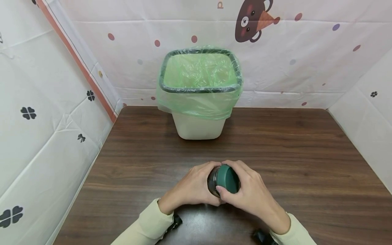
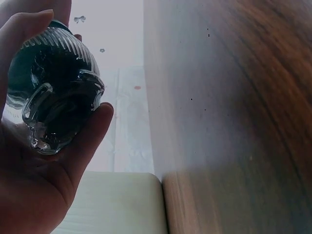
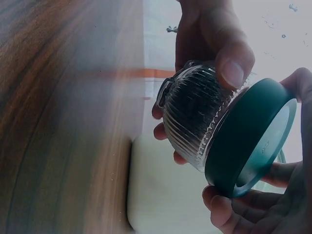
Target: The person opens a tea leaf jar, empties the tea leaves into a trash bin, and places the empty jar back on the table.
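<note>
A ribbed clear glass jar with a green lid is held tilted between both hands, over the near part of the table. My left hand grips the glass body, its fingers and thumb curled round it. On the lid, my right hand has its thumb at the near side and its fingers around the far side. In the left wrist view the jar's glass bottom faces the camera and looks dark inside. The lid sits on the jar's mouth.
A pale bin lined with a green plastic bag stands at the back of the brown wooden table. Printed white sheets hang behind the table and along its sides. Each wrist wears a dark strap.
</note>
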`<state>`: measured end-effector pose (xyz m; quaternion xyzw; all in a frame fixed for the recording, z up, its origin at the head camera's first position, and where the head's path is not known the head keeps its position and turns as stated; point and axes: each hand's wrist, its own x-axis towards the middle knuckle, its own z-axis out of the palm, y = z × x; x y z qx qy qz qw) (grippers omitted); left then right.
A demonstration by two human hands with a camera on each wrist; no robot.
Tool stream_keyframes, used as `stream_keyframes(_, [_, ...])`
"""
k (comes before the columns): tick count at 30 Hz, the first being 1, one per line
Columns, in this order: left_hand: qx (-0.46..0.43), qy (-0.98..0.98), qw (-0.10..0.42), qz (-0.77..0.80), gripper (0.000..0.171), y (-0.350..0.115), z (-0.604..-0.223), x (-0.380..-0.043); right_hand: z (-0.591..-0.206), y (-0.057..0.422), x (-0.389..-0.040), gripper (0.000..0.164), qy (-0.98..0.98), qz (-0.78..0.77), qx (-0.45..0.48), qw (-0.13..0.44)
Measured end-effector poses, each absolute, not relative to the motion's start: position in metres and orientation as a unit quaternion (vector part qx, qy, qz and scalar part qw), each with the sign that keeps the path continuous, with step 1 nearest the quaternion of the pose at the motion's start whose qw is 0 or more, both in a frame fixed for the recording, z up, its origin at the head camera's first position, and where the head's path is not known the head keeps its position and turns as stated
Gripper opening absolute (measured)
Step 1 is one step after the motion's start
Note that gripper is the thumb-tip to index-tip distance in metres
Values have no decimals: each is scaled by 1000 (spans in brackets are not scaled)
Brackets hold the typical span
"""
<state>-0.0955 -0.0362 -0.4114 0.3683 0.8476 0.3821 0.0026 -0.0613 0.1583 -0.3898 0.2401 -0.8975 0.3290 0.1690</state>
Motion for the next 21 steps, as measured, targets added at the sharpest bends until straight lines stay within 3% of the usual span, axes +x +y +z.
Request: stream_keyframes(21, [371, 849, 12, 375, 81, -37, -412, -94, -390, 161, -60, 59, -887, 337, 272, 162])
